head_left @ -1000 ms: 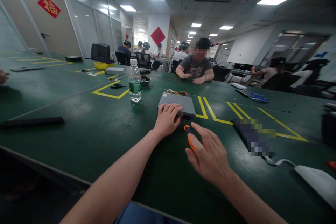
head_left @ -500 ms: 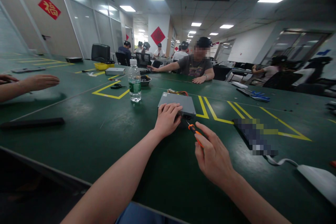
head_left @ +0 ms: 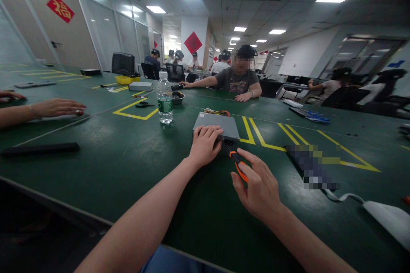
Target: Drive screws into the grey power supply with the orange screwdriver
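Observation:
A grey metal computer power supply (head_left: 224, 124) lies on the green table, with its coloured cables (head_left: 218, 112) at the far side. My left hand (head_left: 205, 143) grips its near left part, fingers over the top and thumb down by the front face. In my right hand (head_left: 258, 183) is an orange and black screwdriver (head_left: 236, 160), held lightly among the fingers, with the index finger near the top of the handle and the thumb apart from it. Its shaft points up and left to the underside of the front edge; whether the tip touches a screw is too small to tell.
A water bottle (head_left: 165, 100) stands beyond my left hand, near a metal bowl (head_left: 177, 98). A black bar (head_left: 40, 149) lies at the left, below a co-worker's hand (head_left: 62, 107). Another person (head_left: 238, 79) sits opposite. A blurred dark object (head_left: 309, 164) with a white cable lies right.
My right thumb has swung left and away from the screwdriver handle, and the handle stands a little steeper. My left hand stays put. At left, a co-worker's hand has moved rightward.

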### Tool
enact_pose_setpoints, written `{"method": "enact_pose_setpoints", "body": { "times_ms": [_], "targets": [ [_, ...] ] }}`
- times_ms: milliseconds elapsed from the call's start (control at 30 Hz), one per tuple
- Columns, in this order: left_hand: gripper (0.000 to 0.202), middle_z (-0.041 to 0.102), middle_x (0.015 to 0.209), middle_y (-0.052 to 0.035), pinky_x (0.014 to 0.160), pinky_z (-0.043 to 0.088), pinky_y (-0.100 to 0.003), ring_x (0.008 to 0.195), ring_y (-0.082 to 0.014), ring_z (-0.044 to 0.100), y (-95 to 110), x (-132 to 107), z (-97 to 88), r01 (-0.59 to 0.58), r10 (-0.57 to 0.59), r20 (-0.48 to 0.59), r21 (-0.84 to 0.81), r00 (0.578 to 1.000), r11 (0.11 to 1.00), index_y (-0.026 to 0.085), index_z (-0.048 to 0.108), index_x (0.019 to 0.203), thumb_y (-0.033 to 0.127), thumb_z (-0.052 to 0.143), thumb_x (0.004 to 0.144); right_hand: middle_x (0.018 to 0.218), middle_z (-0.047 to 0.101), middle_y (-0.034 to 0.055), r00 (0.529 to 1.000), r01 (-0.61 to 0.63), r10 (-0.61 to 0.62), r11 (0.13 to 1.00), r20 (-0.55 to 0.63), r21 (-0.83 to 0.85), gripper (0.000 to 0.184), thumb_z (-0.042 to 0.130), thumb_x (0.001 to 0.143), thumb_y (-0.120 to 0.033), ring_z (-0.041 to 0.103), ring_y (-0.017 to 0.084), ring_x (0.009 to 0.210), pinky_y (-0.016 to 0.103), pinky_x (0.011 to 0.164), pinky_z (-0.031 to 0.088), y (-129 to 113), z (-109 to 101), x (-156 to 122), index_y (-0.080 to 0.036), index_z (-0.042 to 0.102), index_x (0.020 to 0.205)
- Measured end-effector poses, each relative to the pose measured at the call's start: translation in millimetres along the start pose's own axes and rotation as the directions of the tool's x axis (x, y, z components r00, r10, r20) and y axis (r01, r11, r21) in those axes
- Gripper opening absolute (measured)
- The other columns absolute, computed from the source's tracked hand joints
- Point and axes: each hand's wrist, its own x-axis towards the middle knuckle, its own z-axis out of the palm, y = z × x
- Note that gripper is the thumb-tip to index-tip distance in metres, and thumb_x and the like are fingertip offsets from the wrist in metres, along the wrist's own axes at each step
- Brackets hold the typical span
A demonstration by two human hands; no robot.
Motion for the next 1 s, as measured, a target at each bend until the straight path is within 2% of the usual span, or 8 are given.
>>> {"method": "enact_pose_setpoints", "body": {
  "times_ms": [100, 233, 333, 433, 533, 667, 867, 1000],
  "targets": [
    [0.032, 0.053, 0.123, -0.0003, 0.102, 0.022, -0.039, 0.116, -0.017, 0.043, -0.2, 0.0, 0.5, -0.006, 0.006, -0.003, 0.0, 1.0, 1.0, 0.026, 0.049, 0.114, 0.024, 0.048, 0.081, 0.116, 0.051, 0.0157, 0.997, 0.038, -0.038, 0.999, 0.066, 0.005, 0.017, 0.047, 0.082, -0.011, 0.051, 0.022, 0.108, 0.036, 0.082, 0.049, -3.4, 2.1, -1.5, -0.018, 0.047, 0.097],
    [0.034, 0.053, 0.123, -0.0006, 0.102, 0.022, -0.039, 0.116, -0.0178, 0.042, 0.1, 0.0, 0.4, 0.001, -0.001, 0.003, 0.009, 1.0, 1.0, 0.027, 0.049, 0.114, 0.024, 0.05, 0.08, 0.104, 0.058, 0.0118, 0.991, 0.128, -0.129, 0.991, -0.025, -0.037, 0.02, 0.054, 0.08, -0.012, 0.057, 0.019, 0.098, 0.031, 0.078, 0.05, -2.7, 0.7, 1.7, -0.019, 0.048, 0.097],
    [0.033, 0.054, 0.122, -0.0006, 0.102, 0.023, -0.039, 0.116, -0.0175, 0.042, 0.6, -0.1, -0.4, 0.0, 0.0, 0.003, 0.001, 1.0, 1.0, 0.026, 0.049, 0.113, 0.024, 0.049, 0.08, 0.103, 0.059, 0.0118, 0.999, 0.035, -0.036, 0.999, -0.016, -0.038, 0.016, 0.055, 0.08, -0.015, 0.058, 0.019, 0.097, 0.032, 0.078, 0.05, -4.0, -0.3, 1.4, -0.018, 0.049, 0.094],
    [0.033, 0.054, 0.122, -0.0005, 0.102, 0.022, -0.039, 0.116, -0.0171, 0.042, 0.8, 0.0, -0.8, -0.004, 0.004, 0.001, -0.005, 1.0, 1.0, 0.026, 0.049, 0.114, 0.025, 0.048, 0.081, 0.116, 0.052, 0.0149, 0.998, -0.007, 0.008, 1.0, 0.067, -0.01, 0.019, 0.048, 0.08, -0.01, 0.052, 0.022, 0.108, 0.036, 0.082, 0.049, -7.2, -0.4, -2.6, -0.018, 0.049, 0.098],
    [0.033, 0.054, 0.122, -0.0005, 0.102, 0.022, -0.039, 0.116, -0.0176, 0.042, 0.7, 0.2, 0.0, -0.001, 0.001, 0.004, 0.0, 1.0, 1.0, 0.026, 0.049, 0.114, 0.025, 0.048, 0.081, 0.121, 0.049, 0.0138, 0.991, 0.114, -0.115, 0.993, 0.068, 0.01, 0.028, 0.043, 0.08, -0.004, 0.051, 0.021, 0.111, 0.033, 0.08, 0.05, -7.8, -1.6, -3.4, -0.02, 0.048, 0.102],
    [0.033, 0.054, 0.123, -0.0006, 0.102, 0.022, -0.039, 0.116, -0.0179, 0.043, 0.9, 0.2, 0.7, 0.005, -0.005, 0.005, -0.001, 1.0, 1.0, 0.026, 0.049, 0.114, 0.025, 0.048, 0.081, 0.107, 0.059, 0.0098, 0.98, 0.193, -0.195, 0.978, -0.022, -0.079, 0.022, 0.051, 0.079, -0.007, 0.059, 0.018, 0.097, 0.026, 0.073, 0.05, -4.8, -2.0, 1.5, -0.022, 0.052, 0.094],
    [0.033, 0.053, 0.124, -0.0003, 0.102, 0.022, -0.039, 0.117, -0.018, 0.042, 0.6, -0.1, 0.1, 0.008, -0.008, 0.01, -0.013, 1.0, 1.0, 0.026, 0.049, 0.114, 0.025, 0.047, 0.082, 0.114, 0.053, 0.0122, 0.994, 0.097, -0.096, 0.995, 0.044, -0.01, 0.021, 0.05, 0.079, -0.008, 0.051, 0.022, 0.109, 0.037, 0.082, 0.048, -5.1, 2.2, -0.8, -0.02, 0.05, 0.096],
    [0.033, 0.053, 0.124, -0.0004, 0.102, 0.021, -0.039, 0.117, -0.0179, 0.042, -0.2, -0.3, 1.0, 0.005, -0.005, 0.009, -0.011, 1.0, 1.0, 0.026, 0.049, 0.114, 0.025, 0.047, 0.082, 0.114, 0.051, 0.0113, 0.983, 0.18, -0.18, 0.984, 0.03, -0.013, 0.029, 0.048, 0.079, -0.004, 0.05, 0.022, 0.111, 0.034, 0.078, 0.05, -4.3, 0.2, 0.9, -0.022, 0.048, 0.102]
  ]
}}
